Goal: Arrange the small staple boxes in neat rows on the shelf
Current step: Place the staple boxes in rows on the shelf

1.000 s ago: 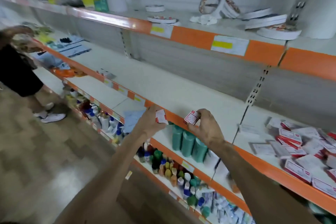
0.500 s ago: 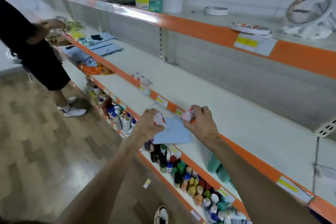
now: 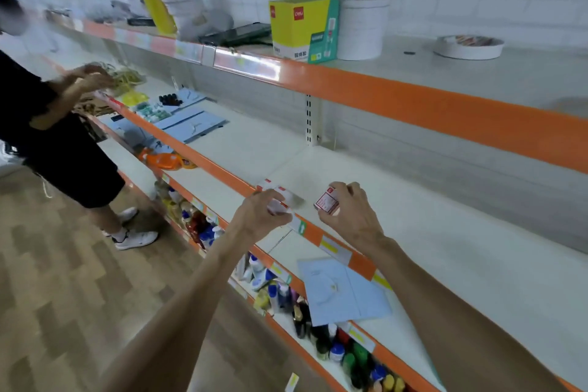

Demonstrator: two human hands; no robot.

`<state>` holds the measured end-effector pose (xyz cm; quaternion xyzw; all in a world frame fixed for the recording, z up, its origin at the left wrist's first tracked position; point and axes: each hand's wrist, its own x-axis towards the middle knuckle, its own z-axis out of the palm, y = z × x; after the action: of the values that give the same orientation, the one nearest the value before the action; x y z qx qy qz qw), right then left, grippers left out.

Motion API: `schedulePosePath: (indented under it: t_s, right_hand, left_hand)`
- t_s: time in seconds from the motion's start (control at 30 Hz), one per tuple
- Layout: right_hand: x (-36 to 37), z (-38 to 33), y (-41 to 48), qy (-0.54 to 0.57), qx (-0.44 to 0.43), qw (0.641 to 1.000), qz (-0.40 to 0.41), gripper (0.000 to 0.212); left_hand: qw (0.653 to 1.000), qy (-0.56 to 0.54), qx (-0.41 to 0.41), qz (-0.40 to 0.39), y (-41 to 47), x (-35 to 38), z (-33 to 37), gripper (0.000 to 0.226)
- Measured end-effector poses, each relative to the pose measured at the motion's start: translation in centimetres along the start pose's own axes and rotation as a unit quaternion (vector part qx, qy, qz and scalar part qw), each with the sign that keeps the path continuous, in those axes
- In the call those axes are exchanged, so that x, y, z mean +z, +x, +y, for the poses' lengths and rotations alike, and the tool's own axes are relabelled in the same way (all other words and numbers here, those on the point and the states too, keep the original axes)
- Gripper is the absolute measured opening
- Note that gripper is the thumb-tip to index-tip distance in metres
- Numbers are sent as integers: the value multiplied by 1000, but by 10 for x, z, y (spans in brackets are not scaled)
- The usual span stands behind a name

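Observation:
My left hand (image 3: 261,216) pinches a small red-and-white staple box (image 3: 278,205) right at the orange front edge of the white middle shelf (image 3: 397,210). Just behind it, a couple of the same small staple boxes (image 3: 270,185) lie on the shelf by the edge; motion blur hides their outlines. My right hand (image 3: 350,216) hovers over the shelf a little to the right and grips another staple box (image 3: 326,201), label facing me.
A person in black stands at the left by the same shelving, hands (image 3: 92,76) near the shelf. A yellow-green carton (image 3: 302,27) and white tubs (image 3: 362,27) sit on the top shelf. Blue folders (image 3: 343,289) and bottles (image 3: 305,302) fill lower shelves.
The view has swung left along the shelf. Both hands, each still holding a box, moved forward from the shelf edge; the left one now reaches the boxes lying by the edge.

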<state>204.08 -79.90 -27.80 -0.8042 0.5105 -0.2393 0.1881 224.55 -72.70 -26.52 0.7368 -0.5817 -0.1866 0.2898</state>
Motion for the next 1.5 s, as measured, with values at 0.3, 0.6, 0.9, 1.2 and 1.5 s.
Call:
schedulePosePath:
  t_s: [0.3, 0.6, 0.9, 1.2, 1.5]
  right_hand:
    - [28, 7, 47, -25, 101, 994, -13, 59]
    - [58, -17, 72, -14, 264, 960, 89, 58]
    - [105, -48, 93, 26, 378, 919, 112, 54]
    - [119, -49, 104, 28, 417, 903, 103, 55]
    - [131, -52, 99, 12, 417, 905, 90, 54]
  left_hand:
    - [992, 21, 73, -98, 96, 11, -13, 39]
    - [975, -8, 121, -188, 188, 8, -47, 41]
    - [980, 53, 96, -165, 230, 1, -80, 47]
    - [977, 83, 94, -171, 245, 9, -86, 46]
    - [975, 99, 52, -192, 234, 8, -94, 50]
